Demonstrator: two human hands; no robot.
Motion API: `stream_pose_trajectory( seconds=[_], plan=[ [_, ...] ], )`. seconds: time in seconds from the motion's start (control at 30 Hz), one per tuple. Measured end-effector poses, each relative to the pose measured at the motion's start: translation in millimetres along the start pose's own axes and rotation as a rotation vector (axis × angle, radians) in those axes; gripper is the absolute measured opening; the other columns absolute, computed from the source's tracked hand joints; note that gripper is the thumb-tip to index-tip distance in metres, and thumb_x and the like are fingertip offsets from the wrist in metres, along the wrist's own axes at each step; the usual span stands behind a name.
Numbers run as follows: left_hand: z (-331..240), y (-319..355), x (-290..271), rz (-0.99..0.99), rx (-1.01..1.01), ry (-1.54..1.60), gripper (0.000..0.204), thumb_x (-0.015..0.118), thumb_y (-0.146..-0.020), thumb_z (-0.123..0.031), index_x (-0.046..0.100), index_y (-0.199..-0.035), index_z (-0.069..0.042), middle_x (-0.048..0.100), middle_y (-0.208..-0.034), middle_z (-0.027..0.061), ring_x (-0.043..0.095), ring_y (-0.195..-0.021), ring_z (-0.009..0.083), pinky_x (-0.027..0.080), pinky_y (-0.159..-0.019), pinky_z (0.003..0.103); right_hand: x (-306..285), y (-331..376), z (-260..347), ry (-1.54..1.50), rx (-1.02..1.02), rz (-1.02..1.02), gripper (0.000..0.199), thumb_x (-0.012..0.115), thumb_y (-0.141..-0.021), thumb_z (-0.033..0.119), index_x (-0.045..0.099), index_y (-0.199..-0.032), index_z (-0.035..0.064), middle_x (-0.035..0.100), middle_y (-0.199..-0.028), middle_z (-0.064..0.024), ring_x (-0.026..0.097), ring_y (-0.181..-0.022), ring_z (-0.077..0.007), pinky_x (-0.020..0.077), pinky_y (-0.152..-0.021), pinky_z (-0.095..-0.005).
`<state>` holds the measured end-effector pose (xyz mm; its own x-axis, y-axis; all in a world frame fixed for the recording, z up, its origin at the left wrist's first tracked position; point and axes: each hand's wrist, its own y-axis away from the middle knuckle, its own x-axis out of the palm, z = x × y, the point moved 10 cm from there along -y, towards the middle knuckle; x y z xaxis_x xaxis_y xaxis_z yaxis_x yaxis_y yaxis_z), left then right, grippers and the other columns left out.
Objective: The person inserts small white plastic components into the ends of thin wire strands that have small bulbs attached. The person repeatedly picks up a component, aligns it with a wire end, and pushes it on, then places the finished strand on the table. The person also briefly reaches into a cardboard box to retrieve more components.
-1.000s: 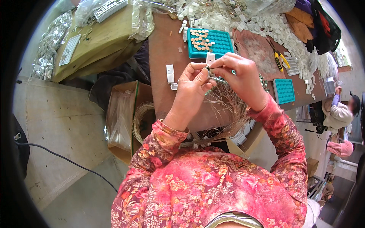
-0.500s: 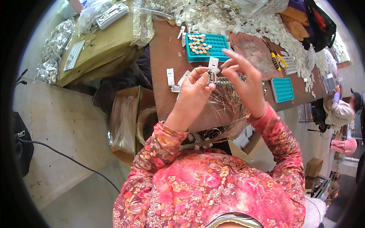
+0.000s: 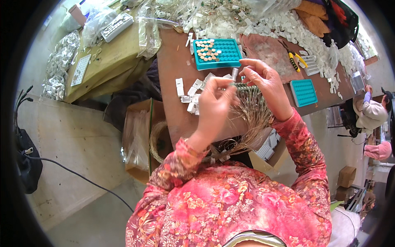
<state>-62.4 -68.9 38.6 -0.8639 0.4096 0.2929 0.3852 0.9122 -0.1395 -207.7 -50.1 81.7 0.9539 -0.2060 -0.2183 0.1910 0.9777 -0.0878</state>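
Left hand over the brown table, fingers curled (blurred, so cannot tell whether anything is gripped); right hand beside it, fingers bent, grip likewise cannot be told. A small pale piece, too smeared to identify, sits between the two sets of fingertips, just below the teal tray partly filled with round discs. White tags lie left of the hands, wire bundle below the right.
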Motion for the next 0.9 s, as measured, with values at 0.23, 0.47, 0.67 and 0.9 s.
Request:
stream_pose_trajectory(
  seconds=[0.23,0.47,0.67,0.9],
  plan=[
    [38.4,-8.1,-5.3,0.027,-0.328,0.5,0.018,0.058,-0.094,-0.011,0.054,-0.109,-0.003,0.06,-0.094,0.003,0.063,-0.076,0.0114,0.053,-0.068,0.022,2.8,-3.0,-7.4,-0.061,0.086,0.079,0.031,0.061,-0.093,0.021,0.061,-0.114,-0.0018,0.065,-0.092,-0.0025,0.059,-0.084,-0.0069,0.0475,-0.072,-0.0224],
    [40.0,1.8,11.5,0.156,-0.458,0.812,0.018,0.055,-0.096,-0.01,0.053,-0.113,-0.004,0.062,-0.099,0.0036,0.063,-0.082,0.0126,0.053,-0.071,0.024,21.0,-11.7,-3.8,-0.072,0.111,0.16,0.019,0.067,-0.088,0.017,0.066,-0.093,-0.0016,0.062,-0.081,0.0012,0.057,-0.073,-0.0056,0.0466,-0.065,-0.0206],
    [25.3,3.9,16.9,0.113,-0.4,0.758,0.016,0.056,-0.095,-0.011,0.054,-0.11,-0.005,0.062,-0.096,0.0034,0.062,-0.076,0.0144,0.053,-0.068,0.025,14.6,23.2,54.2,0.394,-0.513,-0.246,0.01,0.072,-0.079,0.005,0.068,-0.087,0.001,0.067,-0.079,-0.0063,0.064,-0.068,-0.0107,0.05,-0.058,-0.025],
    [11.9,2.6,12.2,0.118,-0.338,0.576,0.017,0.056,-0.096,-0.016,0.053,-0.11,-0.008,0.06,-0.097,0.0034,0.06,-0.082,0.0133,0.051,-0.077,0.03,14.8,19.3,45.4,0.21,-0.426,-0.162,0.014,0.072,-0.078,0.004,0.069,-0.091,0.0012,0.068,-0.086,-0.0078,0.065,-0.075,-0.0149,0.0527,-0.064,-0.0259]
  ],
)
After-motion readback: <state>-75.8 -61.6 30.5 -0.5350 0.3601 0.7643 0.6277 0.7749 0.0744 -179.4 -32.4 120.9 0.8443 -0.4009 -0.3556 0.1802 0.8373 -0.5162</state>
